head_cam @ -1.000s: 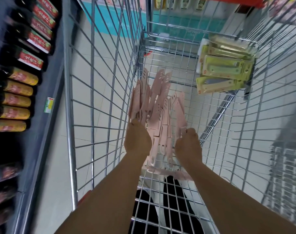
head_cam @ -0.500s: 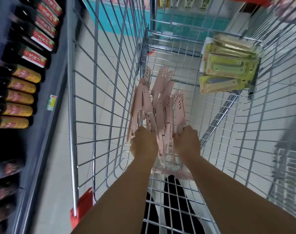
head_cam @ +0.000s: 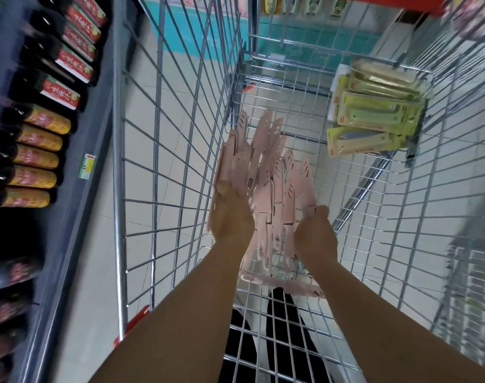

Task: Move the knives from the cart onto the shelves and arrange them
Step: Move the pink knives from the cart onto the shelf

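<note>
Both arms reached down into the wire cart point(head_cam: 158, 172), and between the two hands sat a fanned bunch of pink knives point(head_cam: 266, 172) in pink sheaths, tips pointing away from the person. The left hand point(head_cam: 230, 217) lay against the left side of the bunch, its fingers hidden under the sheaths, so its grip could not be told for sure; it looked cupped around the handles rather than flat. The right hand point(head_cam: 316, 233) was curled at the right edge of the bunch, its fingertips pinching the outermost sheath. The handles hung down between the wrists, close to the cart floor, and one more pink knife point(head_cam: 285, 284) lay flat on the wire bottom just below them. In the far right corner of the cart a stack of green packs point(head_cam: 377, 114) of knives leaned against the wire wall, well apart from the pink ones. To the left of the cart, dark bottles point(head_cam: 39, 153) with red and yellow labels lay in rows on a shelf point(head_cam: 78, 205)
</note>
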`<action>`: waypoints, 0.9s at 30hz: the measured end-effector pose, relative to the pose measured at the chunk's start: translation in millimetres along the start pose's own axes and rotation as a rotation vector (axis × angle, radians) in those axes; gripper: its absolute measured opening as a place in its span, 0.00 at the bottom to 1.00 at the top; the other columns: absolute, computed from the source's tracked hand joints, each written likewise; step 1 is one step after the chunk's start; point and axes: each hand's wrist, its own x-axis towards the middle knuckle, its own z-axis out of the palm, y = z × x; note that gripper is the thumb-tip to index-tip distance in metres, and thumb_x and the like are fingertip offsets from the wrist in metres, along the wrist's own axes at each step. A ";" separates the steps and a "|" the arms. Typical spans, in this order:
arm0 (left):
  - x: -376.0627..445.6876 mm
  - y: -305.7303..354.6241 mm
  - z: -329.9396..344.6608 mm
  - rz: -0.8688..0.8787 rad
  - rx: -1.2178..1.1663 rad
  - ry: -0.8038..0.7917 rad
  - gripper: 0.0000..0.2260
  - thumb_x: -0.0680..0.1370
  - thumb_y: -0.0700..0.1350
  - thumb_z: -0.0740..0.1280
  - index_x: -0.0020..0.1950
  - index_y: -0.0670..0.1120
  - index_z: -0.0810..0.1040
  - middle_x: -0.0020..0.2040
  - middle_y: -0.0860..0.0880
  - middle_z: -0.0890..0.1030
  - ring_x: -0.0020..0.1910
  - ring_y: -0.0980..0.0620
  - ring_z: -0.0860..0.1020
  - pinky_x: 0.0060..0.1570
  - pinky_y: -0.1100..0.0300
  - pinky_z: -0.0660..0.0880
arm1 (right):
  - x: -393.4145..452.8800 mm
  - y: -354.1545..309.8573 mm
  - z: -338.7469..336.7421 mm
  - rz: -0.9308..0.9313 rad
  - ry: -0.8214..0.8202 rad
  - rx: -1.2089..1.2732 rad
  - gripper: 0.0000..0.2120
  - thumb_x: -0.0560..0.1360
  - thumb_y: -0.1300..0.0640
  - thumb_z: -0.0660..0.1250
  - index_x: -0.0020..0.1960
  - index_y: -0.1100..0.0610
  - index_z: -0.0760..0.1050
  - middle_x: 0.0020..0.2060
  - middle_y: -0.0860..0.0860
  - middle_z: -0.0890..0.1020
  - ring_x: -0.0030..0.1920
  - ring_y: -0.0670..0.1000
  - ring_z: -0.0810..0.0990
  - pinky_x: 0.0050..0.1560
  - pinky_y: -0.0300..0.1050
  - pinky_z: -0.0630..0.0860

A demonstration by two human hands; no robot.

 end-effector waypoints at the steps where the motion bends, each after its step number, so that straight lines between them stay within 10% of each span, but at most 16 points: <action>1: 2.7 5.0 1.4 -0.021 -0.034 -0.010 0.14 0.80 0.41 0.58 0.65 0.38 0.66 0.63 0.40 0.68 0.59 0.40 0.72 0.50 0.54 0.69 | 1.1 0.2 -0.2 -0.021 0.003 0.012 0.02 0.81 0.61 0.49 0.52 0.56 0.59 0.43 0.52 0.72 0.40 0.56 0.74 0.39 0.47 0.69; 6: 0.9 6.2 12.7 -0.178 0.001 -0.087 0.27 0.77 0.39 0.66 0.72 0.40 0.57 0.69 0.38 0.64 0.65 0.41 0.68 0.62 0.52 0.68 | 7.4 1.9 1.3 -0.055 -0.015 -0.018 0.07 0.82 0.58 0.51 0.56 0.58 0.65 0.44 0.50 0.72 0.40 0.54 0.72 0.41 0.43 0.66; 27: -27.8 0.7 -11.6 -0.162 -0.032 -0.193 0.20 0.76 0.34 0.63 0.67 0.37 0.63 0.63 0.40 0.70 0.60 0.44 0.73 0.57 0.55 0.73 | -22.2 -17.3 -47.8 -0.061 -0.194 -0.038 0.03 0.81 0.62 0.50 0.51 0.56 0.61 0.38 0.51 0.72 0.34 0.49 0.71 0.30 0.43 0.63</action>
